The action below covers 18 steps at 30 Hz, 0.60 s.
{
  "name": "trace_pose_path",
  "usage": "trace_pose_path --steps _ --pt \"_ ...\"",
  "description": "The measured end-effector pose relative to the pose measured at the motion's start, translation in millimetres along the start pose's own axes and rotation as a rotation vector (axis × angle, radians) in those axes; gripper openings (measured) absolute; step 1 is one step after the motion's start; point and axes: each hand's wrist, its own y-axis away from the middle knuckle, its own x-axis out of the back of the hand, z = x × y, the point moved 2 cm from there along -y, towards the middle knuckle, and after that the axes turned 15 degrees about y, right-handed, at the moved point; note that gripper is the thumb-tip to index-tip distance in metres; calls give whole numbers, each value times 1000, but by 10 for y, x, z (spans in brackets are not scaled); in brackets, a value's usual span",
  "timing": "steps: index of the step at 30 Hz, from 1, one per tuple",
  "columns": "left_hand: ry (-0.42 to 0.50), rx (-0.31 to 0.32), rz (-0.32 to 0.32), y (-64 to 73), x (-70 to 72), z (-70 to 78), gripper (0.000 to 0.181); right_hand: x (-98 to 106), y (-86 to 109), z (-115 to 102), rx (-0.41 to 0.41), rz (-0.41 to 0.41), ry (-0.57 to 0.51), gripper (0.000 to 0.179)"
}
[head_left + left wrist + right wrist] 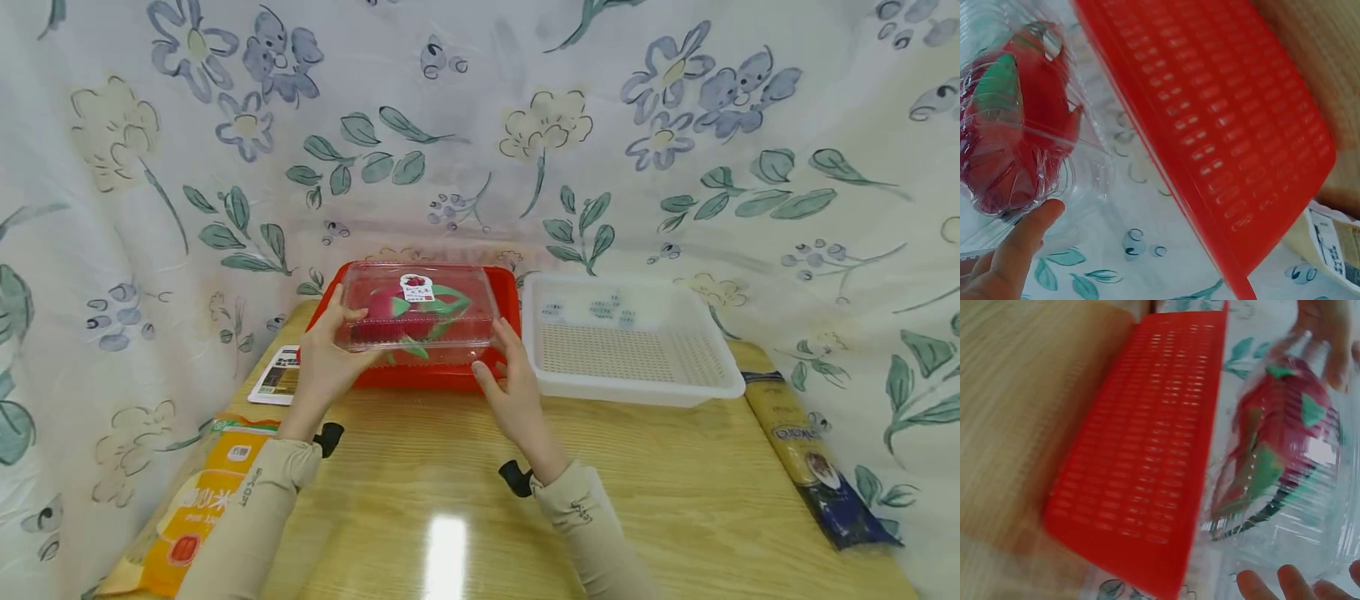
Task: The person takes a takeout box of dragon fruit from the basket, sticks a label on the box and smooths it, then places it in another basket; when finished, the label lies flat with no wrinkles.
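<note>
A clear plastic clamshell box [352, 283] with a white label on its lid is held over the red basket [510, 287]. Inside the box lies a pink dragon fruit [384, 302] with green scales. The left hand [326, 342] grips the box at its left front corner, one finger over the lid. On the opposite side, the right hand [513, 392] holds the right front corner between fingers and thumb. In the right wrist view, several fingertips [1291, 582] show at the end of the box. The fingers under the box are partly hidden.
A white perforated basket [637, 387] stands right of the red one. A yellow and blue packet [810, 458] lies at the table's right edge. On the left are an orange snack bag [202, 508] and a white-edged packet [277, 379]. A floral curtain [480, 200] hangs behind.
</note>
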Motion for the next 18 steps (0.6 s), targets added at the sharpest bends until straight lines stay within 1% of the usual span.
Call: trace_pose_path --steps 4,8,12,14,15,18 --pt "-34 49 -48 -164 -24 -77 48 -82 124 38 -1 -22 99 65" --pt "-45 98 -101 -326 -89 -134 50 -142 226 47 -54 -30 152 64" --pt "-46 159 -146 -482 -179 -181 54 -214 301 40 -98 0 226 57" --pt "-56 174 -172 -546 -223 -209 57 -252 327 23 -111 31 314 54" --pt "-59 180 -183 -572 -244 -223 58 -273 335 12 -119 43 374 54" --pt "-69 184 -207 -624 -295 -274 61 -349 340 -27 -178 34 531 56"
